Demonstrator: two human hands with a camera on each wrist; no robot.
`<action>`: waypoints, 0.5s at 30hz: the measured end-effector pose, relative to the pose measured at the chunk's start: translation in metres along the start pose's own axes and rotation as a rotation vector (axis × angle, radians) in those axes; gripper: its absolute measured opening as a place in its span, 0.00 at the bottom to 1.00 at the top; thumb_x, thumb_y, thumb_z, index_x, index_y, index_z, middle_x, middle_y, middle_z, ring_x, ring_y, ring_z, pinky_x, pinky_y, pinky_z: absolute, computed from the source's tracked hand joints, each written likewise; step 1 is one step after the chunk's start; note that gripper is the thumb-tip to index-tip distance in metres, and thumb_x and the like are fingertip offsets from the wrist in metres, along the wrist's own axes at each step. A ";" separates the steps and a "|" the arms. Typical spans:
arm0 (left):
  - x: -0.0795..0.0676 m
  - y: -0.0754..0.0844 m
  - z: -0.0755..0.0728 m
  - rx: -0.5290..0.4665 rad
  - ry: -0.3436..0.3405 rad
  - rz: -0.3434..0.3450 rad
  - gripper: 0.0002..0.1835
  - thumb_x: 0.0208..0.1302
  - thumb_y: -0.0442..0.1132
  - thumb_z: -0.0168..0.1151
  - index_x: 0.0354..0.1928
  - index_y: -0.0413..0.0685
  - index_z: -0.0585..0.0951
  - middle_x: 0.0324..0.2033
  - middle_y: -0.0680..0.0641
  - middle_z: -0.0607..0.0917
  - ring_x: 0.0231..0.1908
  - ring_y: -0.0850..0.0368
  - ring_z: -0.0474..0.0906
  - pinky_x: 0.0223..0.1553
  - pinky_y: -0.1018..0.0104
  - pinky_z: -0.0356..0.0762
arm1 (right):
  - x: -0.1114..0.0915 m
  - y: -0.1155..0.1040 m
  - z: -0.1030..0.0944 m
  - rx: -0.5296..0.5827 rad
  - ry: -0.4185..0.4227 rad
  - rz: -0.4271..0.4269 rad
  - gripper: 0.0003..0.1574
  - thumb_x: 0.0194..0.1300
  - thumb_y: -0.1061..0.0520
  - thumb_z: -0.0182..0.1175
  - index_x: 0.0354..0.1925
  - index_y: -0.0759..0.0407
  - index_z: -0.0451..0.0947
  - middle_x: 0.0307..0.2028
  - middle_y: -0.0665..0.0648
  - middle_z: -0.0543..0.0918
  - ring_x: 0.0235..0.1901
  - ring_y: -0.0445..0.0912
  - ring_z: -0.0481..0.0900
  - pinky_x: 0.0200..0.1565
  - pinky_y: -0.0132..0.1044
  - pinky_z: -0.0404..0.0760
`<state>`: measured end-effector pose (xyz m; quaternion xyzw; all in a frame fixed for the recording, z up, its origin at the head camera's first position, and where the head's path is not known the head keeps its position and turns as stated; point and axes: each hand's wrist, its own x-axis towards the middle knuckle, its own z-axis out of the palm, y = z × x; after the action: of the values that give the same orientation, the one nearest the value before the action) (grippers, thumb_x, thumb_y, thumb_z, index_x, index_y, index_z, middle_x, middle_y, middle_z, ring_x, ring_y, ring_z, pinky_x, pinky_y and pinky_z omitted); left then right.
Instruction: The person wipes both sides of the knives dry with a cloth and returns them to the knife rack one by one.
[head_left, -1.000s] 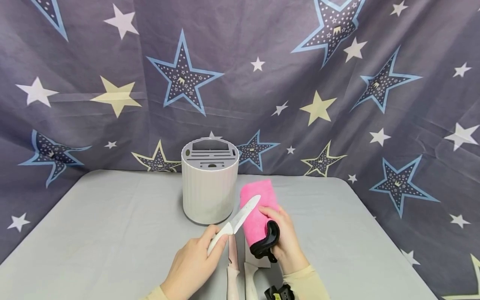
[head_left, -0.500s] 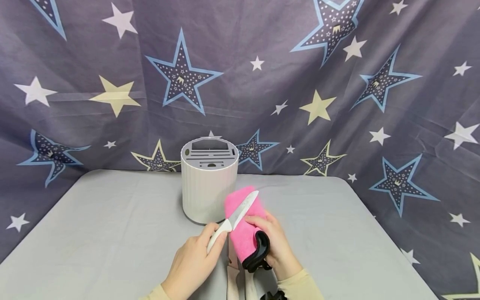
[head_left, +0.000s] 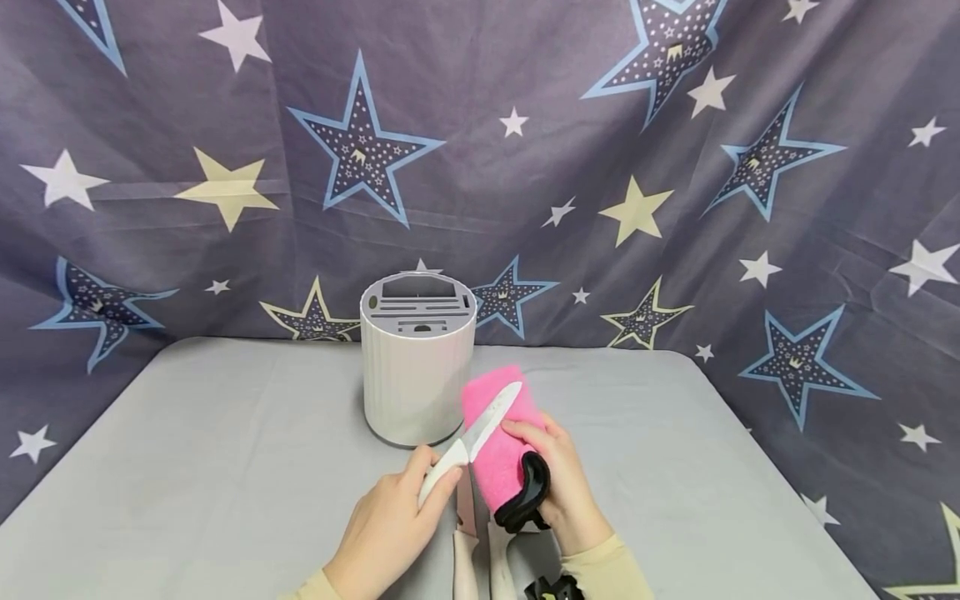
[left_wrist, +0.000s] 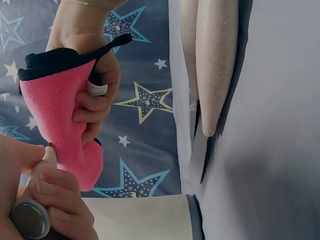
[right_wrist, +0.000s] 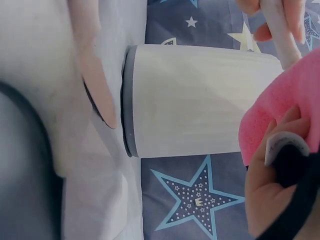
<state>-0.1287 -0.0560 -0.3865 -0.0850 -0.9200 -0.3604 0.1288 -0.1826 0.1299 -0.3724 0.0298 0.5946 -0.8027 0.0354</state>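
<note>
Currently, L hand (head_left: 390, 521) has its grip wrapped round the handle of the white-handled knife (head_left: 471, 444); it's up off the table (head_left: 247, 467), blade angled twd the far edge & leaning R. R hand (head_left: 564, 483) has its grip on the pink cloth (head_left: 498, 475), thumb on front, other fingers bent behind; black trim (head_left: 516, 512) at cloth's lower end. Blade overlies cloth in head view, can't tell how hard they touch.

Both hands are well in from table's L & R edges, on near side of the knife block (head_left: 416, 383). Block's upright, white, ribbed, grey slotted top, approx midway b/w far L & far R corners. Below the hands: 2 more knives on table, handles twd near edge: pinkish-blade knife (head_left: 466, 550) & pale-handled knife (head_left: 501, 562), latter's blade mostly hidden by cloth. Star-print curtain (head_left: 480, 192) behind far edge.
</note>
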 end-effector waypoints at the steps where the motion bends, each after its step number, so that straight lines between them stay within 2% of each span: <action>1: 0.000 0.000 0.000 0.004 0.000 0.004 0.10 0.70 0.57 0.57 0.41 0.62 0.74 0.12 0.59 0.68 0.16 0.65 0.64 0.16 0.69 0.60 | 0.001 -0.001 -0.001 0.004 0.009 -0.003 0.10 0.61 0.60 0.62 0.42 0.59 0.75 0.30 0.50 0.82 0.28 0.40 0.80 0.31 0.32 0.80; 7: -0.003 0.000 0.000 0.012 -0.007 0.061 0.11 0.68 0.56 0.60 0.36 0.62 0.73 0.11 0.62 0.64 0.15 0.67 0.62 0.16 0.70 0.58 | 0.004 -0.008 -0.009 0.066 0.094 -0.032 0.06 0.63 0.60 0.62 0.39 0.56 0.75 0.31 0.48 0.81 0.29 0.39 0.80 0.32 0.32 0.81; 10: -0.004 -0.001 0.003 -0.012 -0.003 0.099 0.10 0.67 0.54 0.62 0.33 0.63 0.74 0.12 0.64 0.64 0.16 0.69 0.61 0.18 0.72 0.59 | 0.004 -0.013 -0.014 0.103 0.129 -0.046 0.07 0.65 0.59 0.61 0.42 0.55 0.73 0.32 0.47 0.80 0.30 0.38 0.80 0.34 0.31 0.81; 15: -0.007 -0.002 0.009 -0.066 0.038 0.155 0.07 0.65 0.48 0.66 0.31 0.62 0.77 0.22 0.68 0.69 0.23 0.72 0.64 0.26 0.74 0.65 | 0.004 -0.022 -0.021 0.138 0.156 -0.068 0.09 0.67 0.58 0.60 0.45 0.55 0.71 0.34 0.47 0.79 0.31 0.39 0.79 0.35 0.31 0.80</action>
<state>-0.1247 -0.0521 -0.3963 -0.1531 -0.8957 -0.3810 0.1707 -0.1890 0.1559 -0.3576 0.0742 0.5397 -0.8376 -0.0405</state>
